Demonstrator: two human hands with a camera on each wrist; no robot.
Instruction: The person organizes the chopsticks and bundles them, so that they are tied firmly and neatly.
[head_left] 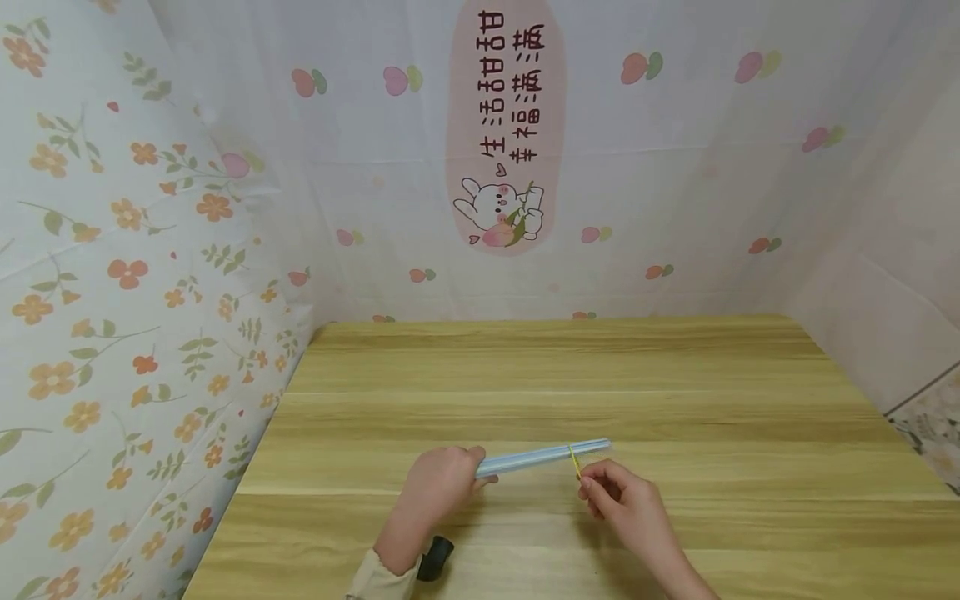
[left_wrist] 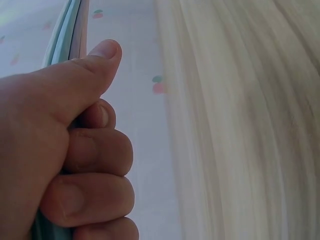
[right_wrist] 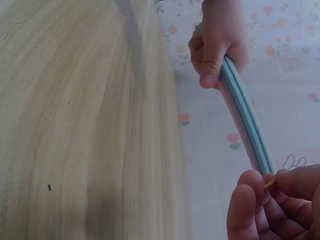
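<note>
My left hand (head_left: 442,483) grips one end of a bundle of slim pastel sticks (head_left: 525,460), held at a slight slant above the table. In the left wrist view the fingers curl round the sticks (left_wrist: 65,37), which look pale blue-green and pinkish, with the thumb along them. A thin yellow rubber band (head_left: 574,460) circles the bundle near its far right end. My right hand (head_left: 630,504) pinches this band between thumb and fingertips and draws it out toward itself. The right wrist view shows the band (right_wrist: 270,183) at the fingertips, right at the stick ends.
Below the hands is a wood-grain table (head_left: 540,367). A patterned white cloth (head_left: 360,167) hangs behind it, and a flowered one (head_left: 150,333) on the left. A black object (head_left: 435,558) sits by my left wrist. One small dark speck (right_wrist: 49,187) lies on the tabletop.
</note>
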